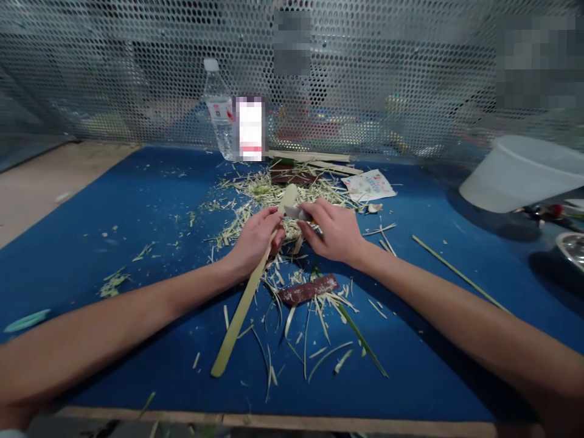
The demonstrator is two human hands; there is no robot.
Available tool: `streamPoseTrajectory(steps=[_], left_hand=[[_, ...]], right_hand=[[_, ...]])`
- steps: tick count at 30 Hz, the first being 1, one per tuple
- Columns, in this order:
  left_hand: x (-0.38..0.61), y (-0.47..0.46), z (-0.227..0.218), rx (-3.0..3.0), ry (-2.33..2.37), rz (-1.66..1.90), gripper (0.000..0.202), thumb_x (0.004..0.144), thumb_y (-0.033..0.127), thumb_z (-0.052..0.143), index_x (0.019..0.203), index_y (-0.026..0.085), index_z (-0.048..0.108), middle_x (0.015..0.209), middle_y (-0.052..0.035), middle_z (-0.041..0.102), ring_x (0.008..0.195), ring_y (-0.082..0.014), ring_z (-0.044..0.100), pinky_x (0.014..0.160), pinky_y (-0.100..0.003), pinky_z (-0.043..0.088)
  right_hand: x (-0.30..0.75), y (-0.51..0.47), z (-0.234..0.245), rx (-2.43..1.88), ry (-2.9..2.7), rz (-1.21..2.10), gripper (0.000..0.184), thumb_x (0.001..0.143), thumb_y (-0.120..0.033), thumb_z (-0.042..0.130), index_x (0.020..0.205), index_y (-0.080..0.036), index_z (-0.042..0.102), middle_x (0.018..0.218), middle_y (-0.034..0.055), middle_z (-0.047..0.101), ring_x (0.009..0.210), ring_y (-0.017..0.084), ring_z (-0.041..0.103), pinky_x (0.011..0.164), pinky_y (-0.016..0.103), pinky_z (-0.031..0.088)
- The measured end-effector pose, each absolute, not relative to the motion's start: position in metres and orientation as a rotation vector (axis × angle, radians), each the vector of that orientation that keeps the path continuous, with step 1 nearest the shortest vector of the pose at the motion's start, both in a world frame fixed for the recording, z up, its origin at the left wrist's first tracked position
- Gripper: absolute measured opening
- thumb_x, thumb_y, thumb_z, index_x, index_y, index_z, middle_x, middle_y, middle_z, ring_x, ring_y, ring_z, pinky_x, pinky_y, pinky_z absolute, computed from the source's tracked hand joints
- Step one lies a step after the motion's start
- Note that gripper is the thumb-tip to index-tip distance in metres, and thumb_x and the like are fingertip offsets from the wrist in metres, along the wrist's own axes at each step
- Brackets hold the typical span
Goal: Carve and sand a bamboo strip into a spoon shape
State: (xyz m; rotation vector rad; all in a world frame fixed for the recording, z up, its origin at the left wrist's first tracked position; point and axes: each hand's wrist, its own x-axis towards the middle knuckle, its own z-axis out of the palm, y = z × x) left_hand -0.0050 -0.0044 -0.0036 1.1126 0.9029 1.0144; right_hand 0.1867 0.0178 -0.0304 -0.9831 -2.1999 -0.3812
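Observation:
A long pale bamboo strip runs from near the table's front edge up to the middle, its rounded tip at the top. My left hand is closed around the strip about two thirds of the way up. My right hand is closed on a small knife, whose grey blade rests against the strip's upper end. Pale bamboo shavings lie heaped behind and under both hands. A reddish-brown sanding strip lies just in front of my right hand.
A blue mat covers the table. At the back stand a clear water bottle and a perforated metal screen. A white tub sits far right, a paper packet behind the shavings, a thin stick on the right.

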Motion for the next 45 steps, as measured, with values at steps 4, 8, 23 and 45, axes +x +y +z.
streamPoseTrajectory(steps=[4,8,23,45], left_hand=[[-0.005,-0.004,-0.004,1.127,0.911,1.016,0.013,0.099,0.028,0.046,0.089,0.021,0.051,0.047,0.0089,0.044,0.035,-0.007,0.035,0.038,-0.022,0.028],[-0.005,-0.005,-0.003,1.106,0.911,0.998,0.016,0.098,0.026,0.046,0.084,0.02,0.049,0.053,0.0079,0.045,0.035,-0.005,0.035,0.037,-0.021,0.027],[-0.004,-0.005,-0.001,0.97,0.9,1.029,0.005,0.096,0.02,0.052,0.098,0.019,0.056,0.066,0.0049,0.046,0.045,-0.0044,0.038,0.039,-0.019,0.028],[-0.006,-0.002,-0.009,1.056,0.881,1.028,0.018,0.095,0.023,0.055,0.113,0.018,0.056,0.062,0.0073,0.046,0.041,-0.0038,0.037,0.039,-0.02,0.022]], right_hand=[[0.185,0.017,-0.032,-0.956,-2.238,-0.349,0.03,0.102,-0.037,0.042,0.114,-0.016,0.06,0.09,0.007,0.068,0.07,0.017,0.058,0.06,0.03,0.037],[0.185,0.018,-0.034,-0.979,-2.244,-0.311,0.033,0.103,-0.039,0.04,0.112,-0.015,0.061,0.09,0.0077,0.068,0.069,0.017,0.059,0.058,0.03,0.036],[0.185,0.019,-0.033,-1.094,-2.249,-0.207,0.036,0.102,-0.042,0.038,0.111,-0.017,0.063,0.097,0.0092,0.072,0.076,0.018,0.063,0.059,0.031,0.036],[0.185,0.02,-0.035,-1.138,-2.263,-0.226,0.036,0.102,-0.043,0.039,0.108,-0.018,0.064,0.099,0.0084,0.074,0.072,0.017,0.064,0.057,0.031,0.032]])
